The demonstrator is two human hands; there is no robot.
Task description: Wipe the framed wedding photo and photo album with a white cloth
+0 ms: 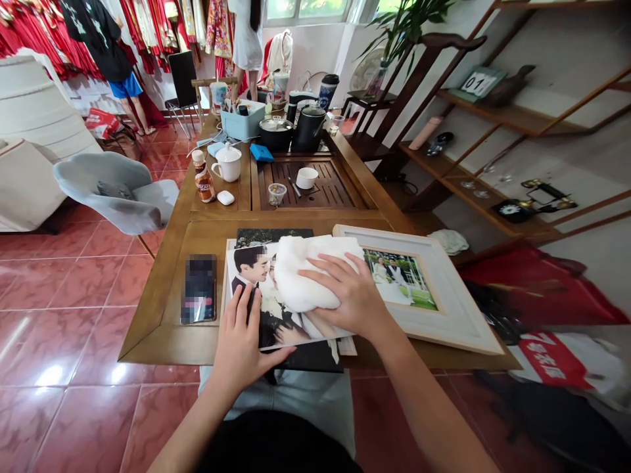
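Observation:
A large wedding photo print (269,302) lies at the near side of the wooden table, on top of a dark print (315,358). My left hand (241,332) rests flat on its lower left part, fingers stretched out and thumb apart. A folded, fluffy white towel (300,269) covers the photo's upper right part. My right hand (348,295) holds the towel from above, fingers spread across it and pressing it to the print. Under the right hand's side, part of the photo is hidden. A white framed photo (453,295) lies right beside it.
Left of the prints lies a phone (198,289). Farther back are a bottle (203,177), a lidded white mug (227,163) and a slatted tea tray (340,180) with a small white cup (307,177). A grey chair (116,190) stands left; shelves (522,118) rise right. Two people stand at the back.

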